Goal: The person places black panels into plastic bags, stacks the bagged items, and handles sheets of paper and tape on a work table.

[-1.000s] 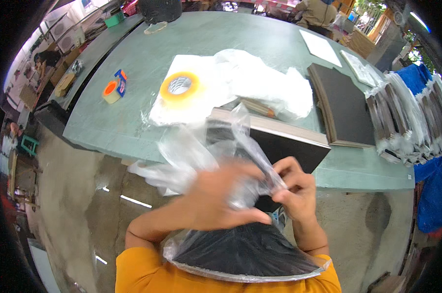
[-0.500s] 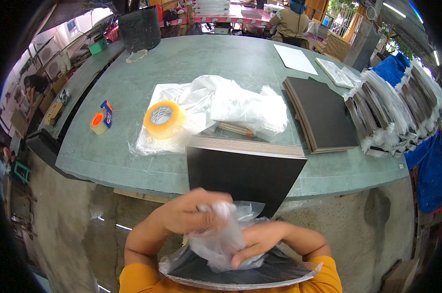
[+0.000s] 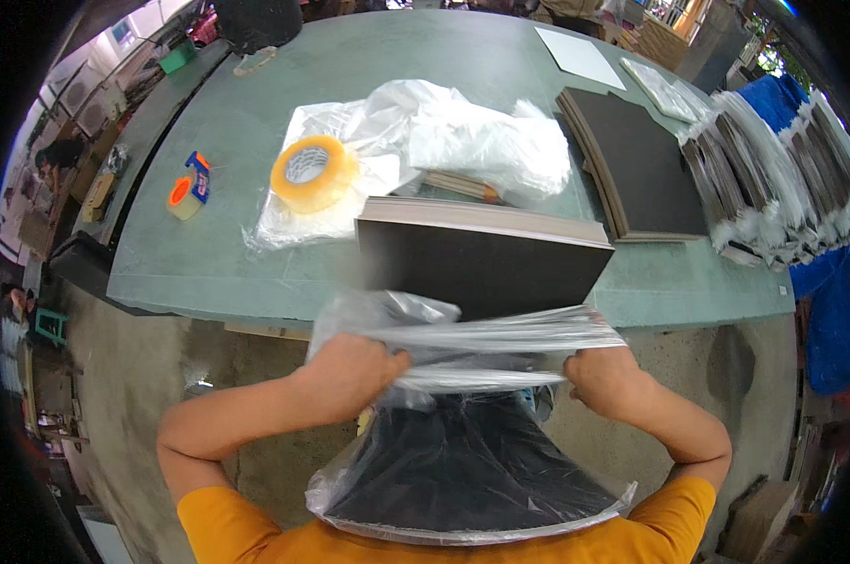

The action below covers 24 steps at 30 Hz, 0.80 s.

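Observation:
Between my hands a clear plastic bag (image 3: 486, 338) is pulled taut from side to side. My left hand (image 3: 350, 376) is closed on its left side, and my right hand (image 3: 605, 381) grips the right end. Below them, a black panel (image 3: 472, 461) wrapped in clear plastic rests against my body. I cannot make out whether the stretched plastic is part of that wrapping. Just beyond my hands, a thick stack of black boards (image 3: 486, 268) with pale edges stands at the table's near edge, its lower part hidden by the plastic.
On the green table (image 3: 199, 273) lie a big roll of clear tape (image 3: 312, 174), a heap of plastic bags (image 3: 425, 122), and a small tape dispenser (image 3: 190, 188). More black boards (image 3: 636, 164), a white sheet (image 3: 580, 56) and plastic-wrapped bundles (image 3: 744, 179) are at the right.
My hands have moved apart from close together, stretching the bunched plastic sideways. The view has tilted downward, so the table sits higher in the picture.

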Each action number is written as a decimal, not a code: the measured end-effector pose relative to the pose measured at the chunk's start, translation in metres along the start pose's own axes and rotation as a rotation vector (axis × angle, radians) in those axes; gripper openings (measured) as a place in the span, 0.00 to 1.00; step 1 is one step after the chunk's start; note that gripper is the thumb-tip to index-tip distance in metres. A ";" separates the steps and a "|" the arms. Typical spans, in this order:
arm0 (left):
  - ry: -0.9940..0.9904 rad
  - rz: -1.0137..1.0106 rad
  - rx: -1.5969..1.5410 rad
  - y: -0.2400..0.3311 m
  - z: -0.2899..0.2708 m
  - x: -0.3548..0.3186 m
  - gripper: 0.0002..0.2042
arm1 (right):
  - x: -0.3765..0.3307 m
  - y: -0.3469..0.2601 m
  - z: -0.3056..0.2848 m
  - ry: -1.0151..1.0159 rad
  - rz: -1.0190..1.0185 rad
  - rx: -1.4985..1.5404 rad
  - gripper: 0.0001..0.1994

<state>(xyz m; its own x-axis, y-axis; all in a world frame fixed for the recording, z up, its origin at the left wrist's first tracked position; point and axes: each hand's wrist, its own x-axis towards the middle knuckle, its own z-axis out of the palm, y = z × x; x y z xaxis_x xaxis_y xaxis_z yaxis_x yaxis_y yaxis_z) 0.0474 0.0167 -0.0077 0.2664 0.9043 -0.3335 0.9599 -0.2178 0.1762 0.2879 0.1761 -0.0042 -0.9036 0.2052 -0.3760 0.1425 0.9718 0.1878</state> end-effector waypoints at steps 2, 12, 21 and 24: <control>-0.120 -0.073 0.159 -0.001 0.007 0.005 0.12 | -0.006 -0.005 0.005 0.107 0.028 -0.095 0.08; 0.478 -0.315 -0.883 -0.036 -0.009 -0.027 0.10 | -0.002 0.012 0.001 0.907 0.520 0.806 0.12; 0.909 -0.387 -0.058 -0.056 -0.027 0.007 0.33 | 0.021 0.022 0.000 1.004 0.631 0.274 0.31; 0.951 -0.352 -0.049 -0.048 -0.023 -0.006 0.35 | 0.001 0.015 0.005 1.036 0.593 0.383 0.26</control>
<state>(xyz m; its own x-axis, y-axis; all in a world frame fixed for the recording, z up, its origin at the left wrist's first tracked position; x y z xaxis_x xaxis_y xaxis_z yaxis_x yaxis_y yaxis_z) -0.0020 0.0302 0.0076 -0.2306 0.8363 0.4975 0.9603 0.1132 0.2549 0.2915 0.1914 -0.0058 -0.5279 0.6034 0.5977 0.5868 0.7679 -0.2570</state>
